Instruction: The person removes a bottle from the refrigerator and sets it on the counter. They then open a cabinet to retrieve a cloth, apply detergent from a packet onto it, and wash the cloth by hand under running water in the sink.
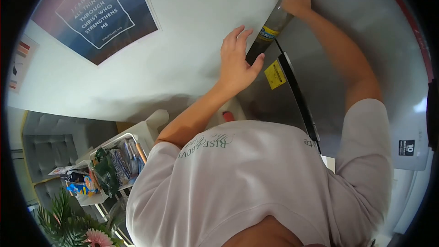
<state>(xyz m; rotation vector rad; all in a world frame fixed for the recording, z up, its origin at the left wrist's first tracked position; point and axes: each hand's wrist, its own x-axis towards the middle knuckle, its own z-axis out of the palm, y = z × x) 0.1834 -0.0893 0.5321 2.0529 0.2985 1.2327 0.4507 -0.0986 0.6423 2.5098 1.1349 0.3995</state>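
My left hand [238, 61] is raised beside a white wall, its fingers apart and nothing in them. The thumb is close to the lower end of a long grey strip [286, 16] that bears a yellow and blue label [268, 33]; I cannot tell whether they touch. Higher up, my right hand [297, 3] lies at the upper part of that strip with its fingers curled. What these fingers hold, if anything, is hidden. A large silver-grey panel [334, 73], which looks like a refrigerator front, stands behind my right arm, with a yellow sticker [275, 74] and a black vertical edge [299, 96].
A framed poster with white lettering [98, 13] hangs on the wall at upper left. Below it, a white rack [132, 137] holds packets and a dark green bag. A grey tufted seat [48, 151] and a plant with a pink flower [98, 238] are at lower left.
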